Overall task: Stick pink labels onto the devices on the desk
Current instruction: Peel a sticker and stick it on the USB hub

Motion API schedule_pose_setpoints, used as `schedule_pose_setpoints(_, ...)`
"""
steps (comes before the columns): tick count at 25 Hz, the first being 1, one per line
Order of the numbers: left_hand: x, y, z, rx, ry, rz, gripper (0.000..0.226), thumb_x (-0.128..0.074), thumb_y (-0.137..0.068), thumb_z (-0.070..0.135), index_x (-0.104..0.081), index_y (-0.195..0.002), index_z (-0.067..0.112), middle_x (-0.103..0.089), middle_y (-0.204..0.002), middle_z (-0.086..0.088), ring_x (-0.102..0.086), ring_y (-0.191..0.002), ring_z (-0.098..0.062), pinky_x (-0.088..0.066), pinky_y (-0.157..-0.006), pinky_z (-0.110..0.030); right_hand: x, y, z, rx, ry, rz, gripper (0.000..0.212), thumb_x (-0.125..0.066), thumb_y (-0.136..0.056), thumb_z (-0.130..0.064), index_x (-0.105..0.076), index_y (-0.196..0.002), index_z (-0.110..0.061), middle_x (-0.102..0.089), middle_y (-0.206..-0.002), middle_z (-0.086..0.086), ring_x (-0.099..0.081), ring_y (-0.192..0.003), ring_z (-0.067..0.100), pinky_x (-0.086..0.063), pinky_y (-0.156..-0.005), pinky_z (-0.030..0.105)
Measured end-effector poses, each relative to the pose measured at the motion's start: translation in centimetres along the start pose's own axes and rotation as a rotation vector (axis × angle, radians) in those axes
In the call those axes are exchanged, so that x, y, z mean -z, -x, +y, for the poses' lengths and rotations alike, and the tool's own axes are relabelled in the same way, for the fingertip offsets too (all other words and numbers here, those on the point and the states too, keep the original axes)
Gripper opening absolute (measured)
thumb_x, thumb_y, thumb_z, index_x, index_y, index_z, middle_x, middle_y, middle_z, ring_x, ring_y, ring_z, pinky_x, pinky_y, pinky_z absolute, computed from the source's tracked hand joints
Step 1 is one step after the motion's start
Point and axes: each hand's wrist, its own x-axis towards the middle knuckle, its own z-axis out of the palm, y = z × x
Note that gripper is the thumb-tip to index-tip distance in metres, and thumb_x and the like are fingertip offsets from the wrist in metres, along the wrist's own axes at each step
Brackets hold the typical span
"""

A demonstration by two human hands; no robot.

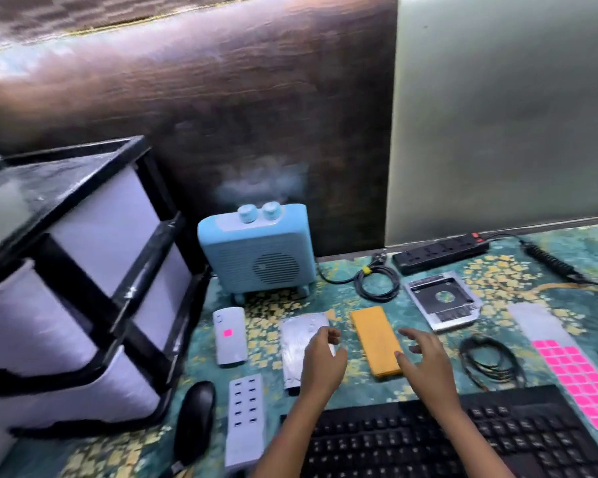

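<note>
The left hand curls over the silver device, maybe pinching something; the right hand is spread wide beside the orange device.

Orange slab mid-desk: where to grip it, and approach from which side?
Pinch the orange slab across its long edges, mid-length, coming down from above. It lies flat, long and thin, with bare desk along both sides. The right hand is open, at its right edge.
</note>
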Motion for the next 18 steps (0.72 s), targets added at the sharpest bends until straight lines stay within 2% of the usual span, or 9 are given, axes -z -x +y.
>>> schedule_pose_setpoints(2,3.7,-0.5,-3.1,0.023,-0.222,0.046,0.03,-0.05,-0.087,0.013,-0.048,-0.116,0.015,-0.051,-0.116,-0.005,-0.053,-0.103,-0.023,-0.042,-0.08,-0.029,-3.3,0.9,-2.5,0.019,-0.053,-0.038,0.031,-0.062,-0.081,-0.006,-0.057,-0.108,-0.021,-0.048,-0.105,-0.001,-0.053,-0.092,0.021,-0.04,-0.072,0.029)
schedule_pose_setpoints(5,7.5,-0.5,-6.4,0.156,-0.472,0.068,0.044,-0.051,-0.084,0.019,-0.039,-0.125,0.014,-0.042,-0.129,-0.01,-0.045,-0.116,-0.031,-0.044,-0.089,-0.038,-7.6,1.7,-5.4,0.075,-0.057,-0.071,0.027,-0.062,-0.081,-0.007,-0.057,-0.101,-0.024,-0.049,-0.103,0.0,-0.054,-0.089,0.021,-0.041,-0.072,0.03)
schedule_pose_setpoints(7,9.6,-0.3,-8.1,0.262,-0.636,0.053,0.057,-0.055,-0.083,0.032,-0.032,-0.131,0.013,-0.035,-0.134,-0.012,-0.038,-0.122,-0.033,-0.043,-0.094,-0.04,-10.3,2.5,-6.9,0.099,-0.079,-0.081,0.025,-0.062,-0.082,-0.009,-0.058,-0.099,-0.027,-0.052,-0.102,0.0,-0.055,-0.086,0.018,-0.046,-0.071,0.032)
schedule_pose_setpoints(9,10.9,-0.5,-9.4,0.341,-0.743,-0.015,0.072,-0.058,-0.079,0.048,-0.028,-0.134,0.012,-0.031,-0.137,-0.013,-0.039,-0.123,-0.032,-0.043,-0.095,-0.038,-12.4,3.1,-8.0,0.113,-0.09,-0.092,0.025,-0.062,-0.081,-0.008,-0.058,-0.097,-0.028,-0.054,-0.102,-0.001,-0.056,-0.084,0.013,-0.049,-0.068,0.032)
schedule_pose_setpoints(11,11.3,-0.6,-10.1,0.362,-0.774,-0.107,0.087,-0.06,-0.075,0.058,-0.025,-0.138,0.009,-0.033,-0.139,-0.015,-0.044,-0.123,-0.03,-0.045,-0.093,-0.036,-13.9,3.7,-8.8,0.139,-0.075,-0.109,0.026,-0.062,-0.081,-0.007,-0.058,-0.094,-0.029,-0.054,-0.1,-0.002,-0.055,-0.082,0.006,-0.047,-0.065,0.026)
schedule_pose_setpoints(13,11.1,-0.4,-10.4,0.346,-0.78,-0.181,0.099,-0.065,-0.07,0.059,-0.019,-0.14,0.007,-0.036,-0.137,-0.016,-0.048,-0.121,-0.028,-0.047,-0.091,-0.035,-14.8,4.1,-9.3,0.162,-0.051,-0.115,0.025,-0.063,-0.08,-0.007,-0.059,-0.091,-0.029,-0.055,-0.097,-0.003,-0.055,-0.081,0.004,-0.044,-0.061,0.019)
schedule_pose_setpoints(16,11.4,-0.2,-10.8,0.307,-0.662,-0.179,0.086,-0.068,-0.07,0.046,-0.027,-0.134,0.006,-0.042,-0.129,-0.016,-0.054,-0.112,-0.027,-0.05,-0.084,-0.033,-15.4,4.6,-9.8,0.146,-0.051,-0.077,0.019,-0.065,-0.08,-0.008,-0.063,-0.086,-0.025,-0.059,-0.091,-0.006,-0.059,-0.078,0.005,-0.044,-0.057,0.014)
schedule_pose_setpoints(18,12.1,-0.3,-11.3,0.275,-0.486,-0.162,0.075,-0.07,-0.068,0.041,-0.037,-0.125,0.006,-0.048,-0.116,-0.01,-0.057,-0.098,-0.023,-0.049,-0.073,-0.031,-15.3,4.8,-10.0,0.081,-0.129,-0.044,0.012,-0.068,-0.079,-0.009,-0.067,-0.082,-0.02,-0.065,-0.086,-0.006,-0.062,-0.071,0.005,-0.046,-0.052,0.01)
